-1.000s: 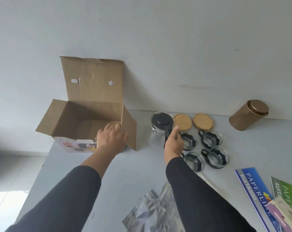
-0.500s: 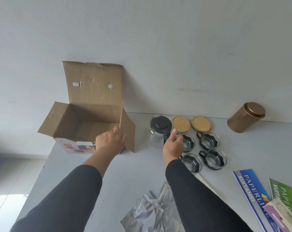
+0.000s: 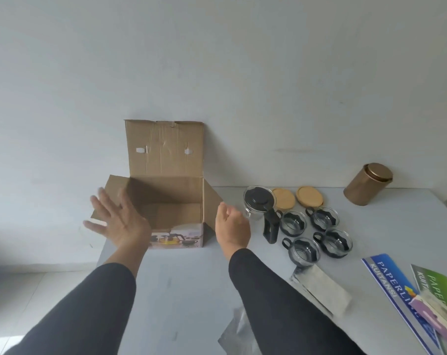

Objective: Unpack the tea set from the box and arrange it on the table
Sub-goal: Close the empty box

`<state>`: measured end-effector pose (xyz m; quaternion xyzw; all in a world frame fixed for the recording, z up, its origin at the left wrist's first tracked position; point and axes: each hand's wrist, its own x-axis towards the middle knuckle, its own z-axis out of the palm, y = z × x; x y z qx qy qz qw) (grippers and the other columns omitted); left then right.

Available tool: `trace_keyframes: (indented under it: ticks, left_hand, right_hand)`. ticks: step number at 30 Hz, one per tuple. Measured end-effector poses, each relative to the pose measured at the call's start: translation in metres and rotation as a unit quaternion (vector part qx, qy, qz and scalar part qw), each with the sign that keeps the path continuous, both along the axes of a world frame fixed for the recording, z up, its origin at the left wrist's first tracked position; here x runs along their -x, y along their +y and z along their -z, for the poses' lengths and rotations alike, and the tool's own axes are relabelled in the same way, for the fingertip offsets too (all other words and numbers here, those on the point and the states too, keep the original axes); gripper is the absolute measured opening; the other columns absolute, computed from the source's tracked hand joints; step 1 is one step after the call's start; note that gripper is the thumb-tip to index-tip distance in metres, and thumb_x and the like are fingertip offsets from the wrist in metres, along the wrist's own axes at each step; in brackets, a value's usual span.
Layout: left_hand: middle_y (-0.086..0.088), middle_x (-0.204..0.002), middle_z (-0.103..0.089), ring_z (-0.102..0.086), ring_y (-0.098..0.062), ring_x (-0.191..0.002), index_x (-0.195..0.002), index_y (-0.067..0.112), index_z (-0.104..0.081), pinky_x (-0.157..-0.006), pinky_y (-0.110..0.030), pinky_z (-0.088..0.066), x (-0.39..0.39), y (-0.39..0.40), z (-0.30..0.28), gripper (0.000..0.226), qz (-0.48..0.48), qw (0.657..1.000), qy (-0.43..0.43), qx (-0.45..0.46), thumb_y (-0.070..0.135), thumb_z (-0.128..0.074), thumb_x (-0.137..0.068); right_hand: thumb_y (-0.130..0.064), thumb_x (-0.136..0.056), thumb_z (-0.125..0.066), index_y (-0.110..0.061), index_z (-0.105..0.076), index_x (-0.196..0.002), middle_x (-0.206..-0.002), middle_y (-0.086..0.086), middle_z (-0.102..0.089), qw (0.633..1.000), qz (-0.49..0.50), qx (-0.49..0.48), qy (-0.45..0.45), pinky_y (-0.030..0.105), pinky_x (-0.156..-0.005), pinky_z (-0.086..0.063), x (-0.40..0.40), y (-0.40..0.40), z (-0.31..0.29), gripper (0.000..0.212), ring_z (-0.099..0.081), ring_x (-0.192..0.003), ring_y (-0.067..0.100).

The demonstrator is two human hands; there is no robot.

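The open cardboard box (image 3: 166, 198) stands at the table's far left, lid flap up against the wall, and looks empty inside. My left hand (image 3: 117, 221) hovers flat, fingers spread, at the box's left front corner, holding nothing. My right hand (image 3: 231, 226) sits loosely curled and empty between the box and the glass teapot (image 3: 259, 204). The teapot has a black lid and a black handle pointing toward me. Several glass cups (image 3: 317, 230) in black holders stand right of it. Two wooden coasters (image 3: 296, 198) lie behind them.
A bronze canister (image 3: 368, 184) stands at the back right by the wall. Silver foil wrapping (image 3: 319, 286) lies near my right forearm. Blue and green receipt books (image 3: 401, 293) lie at the right front. The table's left edge (image 3: 102, 254) runs just under the box.
My right hand has let go of the teapot handle and moved left. My left hand has lifted off the box's front edge and opened out to the left.
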<state>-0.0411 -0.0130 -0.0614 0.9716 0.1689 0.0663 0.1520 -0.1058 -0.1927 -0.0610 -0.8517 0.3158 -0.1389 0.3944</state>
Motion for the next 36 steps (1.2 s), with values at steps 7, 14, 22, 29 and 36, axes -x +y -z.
trace_keyframes:
  ticks: [7,14,22,29,36]
  left_hand:
    - [-0.018,-0.135,-0.035,-0.031,-0.032,-0.129,-0.148,0.028,0.008,-0.103,-0.051,-0.031,-0.009,0.064,-0.007,0.11,-0.105,0.958,0.173,0.205,0.007,-0.068,-0.071]
    - [-0.018,-0.133,-0.037,-0.034,-0.033,-0.129,-0.147,0.025,0.001,-0.1,-0.048,-0.037,-0.005,0.101,-0.001,0.103,-0.061,0.954,0.158,0.248,0.006,-0.066,-0.072]
    - [-0.021,-0.128,-0.033,-0.041,-0.035,-0.117,-0.144,0.024,-0.009,-0.094,-0.044,-0.041,-0.005,0.126,-0.004,0.1,-0.01,0.973,0.117,0.2,0.018,-0.076,-0.069]
    - [-0.016,-0.132,-0.032,-0.043,-0.034,-0.116,-0.145,0.015,-0.017,-0.09,-0.044,-0.042,0.002,0.138,-0.003,0.082,0.059,0.975,0.011,0.213,0.017,-0.065,-0.078]
    - [0.0,-0.11,-0.062,-0.06,-0.025,-0.101,-0.144,0.019,-0.022,-0.084,-0.037,-0.047,0.005,0.133,-0.01,0.063,0.221,0.929,-0.055,0.292,0.028,-0.055,-0.091]
  right_hand:
    - [-0.05,-0.095,-0.022,-0.004,-0.057,-0.121,-0.126,0.017,-0.058,0.968,0.066,-0.16,0.182,0.035,-0.096,-0.04,-0.002,0.067,-0.007,0.063,-0.054,-0.116,0.031]
    - [-0.053,-0.092,-0.028,-0.007,-0.042,-0.137,-0.139,0.013,-0.046,0.92,0.129,-0.306,0.206,0.042,-0.105,-0.039,-0.002,0.114,-0.001,0.065,-0.046,-0.126,0.033]
    - [-0.024,-0.086,-0.059,-0.008,-0.036,-0.13,-0.135,0.014,-0.038,0.94,0.224,-0.254,0.045,0.03,-0.068,-0.046,0.0,0.14,-0.013,0.052,-0.056,-0.092,0.033]
    - [-0.013,-0.084,-0.055,-0.006,-0.053,-0.116,-0.123,0.014,-0.044,0.985,0.165,0.02,-0.038,0.038,-0.089,-0.043,-0.004,0.165,-0.029,0.033,-0.048,-0.107,0.035]
    - [-0.027,-0.074,-0.045,-0.012,-0.055,-0.059,-0.059,0.0,-0.057,0.954,-0.07,0.215,-0.194,0.023,-0.058,-0.036,0.002,0.182,-0.034,0.023,-0.045,-0.065,0.018]
